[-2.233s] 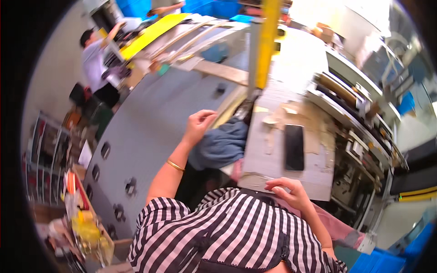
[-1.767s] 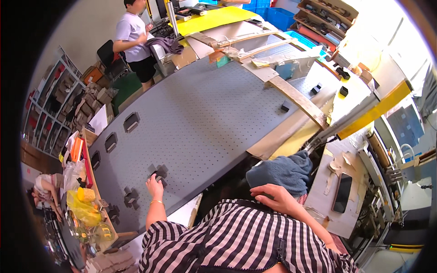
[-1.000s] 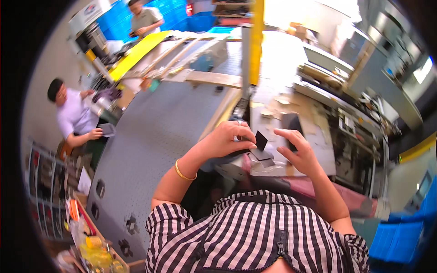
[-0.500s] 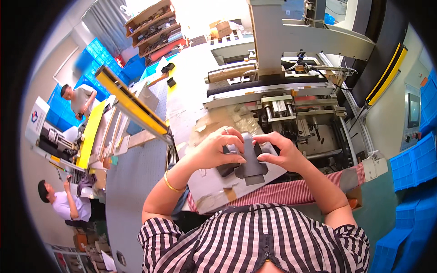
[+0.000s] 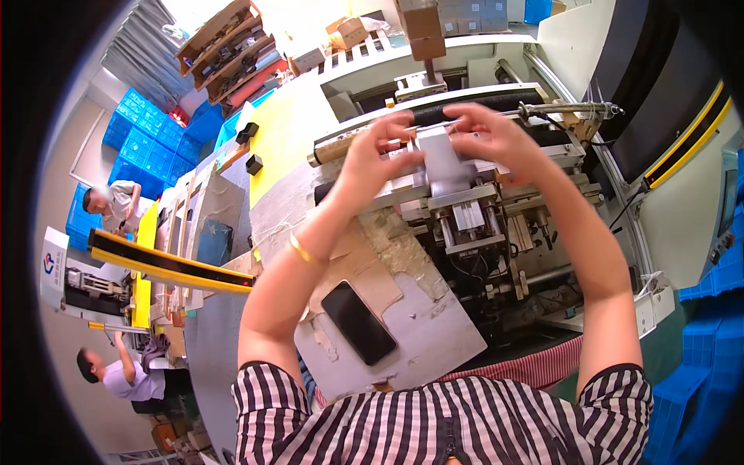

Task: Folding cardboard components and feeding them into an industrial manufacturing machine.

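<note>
Out over the machine, both my hands are on a grey folded cardboard piece [image 5: 448, 161], blurred by motion, with a flat panel towards me. My left hand [image 5: 380, 155] curls its thumb and fingers at the left edge. On the other side, my right hand [image 5: 492, 139] has bent fingers at the right edge. The piece is at a metal forming block, just above the steel clamp assembly [image 5: 467, 217]; whether it sits fully on the block I cannot tell. A black smartphone [image 5: 358, 322] lies on the worn grey board [image 5: 434, 333] below my left forearm.
A brown block [image 5: 422, 35] hangs on the machine beyond my hands. A yellow-edged bar [image 5: 170, 267] stands at left, another [image 5: 690, 132] at right. Two small black boxes [image 5: 253, 164] rest on the yellow sheet. Two people work at the left. Blue crates [image 5: 705, 341] stand at right.
My hands have moved forward from the board to the machine with the grey cardboard piece. The smartphone now shows fully on the board. The view has shifted.
</note>
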Available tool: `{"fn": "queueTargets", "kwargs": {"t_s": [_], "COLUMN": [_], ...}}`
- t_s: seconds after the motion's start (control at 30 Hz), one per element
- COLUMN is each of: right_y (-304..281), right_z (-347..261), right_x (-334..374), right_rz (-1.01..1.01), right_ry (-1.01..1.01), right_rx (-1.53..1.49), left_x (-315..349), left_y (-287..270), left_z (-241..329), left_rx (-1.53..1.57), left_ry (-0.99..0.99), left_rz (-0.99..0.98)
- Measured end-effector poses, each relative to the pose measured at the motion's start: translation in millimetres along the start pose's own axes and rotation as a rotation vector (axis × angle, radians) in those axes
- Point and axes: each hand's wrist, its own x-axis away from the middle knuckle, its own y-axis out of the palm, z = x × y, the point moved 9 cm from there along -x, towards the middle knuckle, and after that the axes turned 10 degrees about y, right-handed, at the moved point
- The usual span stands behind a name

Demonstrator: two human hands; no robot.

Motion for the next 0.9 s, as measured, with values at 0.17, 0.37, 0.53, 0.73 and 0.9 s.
{"fn": "queueTargets", "kwargs": {"t_s": [0.17, 0.37, 0.53, 0.73, 0.9], "right_y": [-68.4, -82.8, 13.4, 277.0, 377.2], "right_z": [-18.3, -58.1, -47.4, -13.2, -30.9], "right_x": [-80.4, -83.5, 36.6, 187.7, 237.1], "right_rz": [0.113, 0.238, 0.417, -0.476, -0.704], "right_ry": [-0.142, -0.314, -0.103, -0.001, 0.063], "right_rx": [0.041, 0.363, -0.32, 0.067, 0.028], "left_x": [-99.9, -125.6, 6.3, 240.6, 509.4], "left_y": [-28.6, -25.1, -18.4, -80.7, -221.7], "left_z": [-7.2, 9.8, 50.7, 84.5, 95.7], "left_rx": [-0.226, -0.524, -0.346, -0.241, -0.531], "left_ry": [0.069, 0.191, 0.217, -0.082, -0.41], "left_rz": [0.033, -0.001, 0.009, 0.05, 0.75]}}
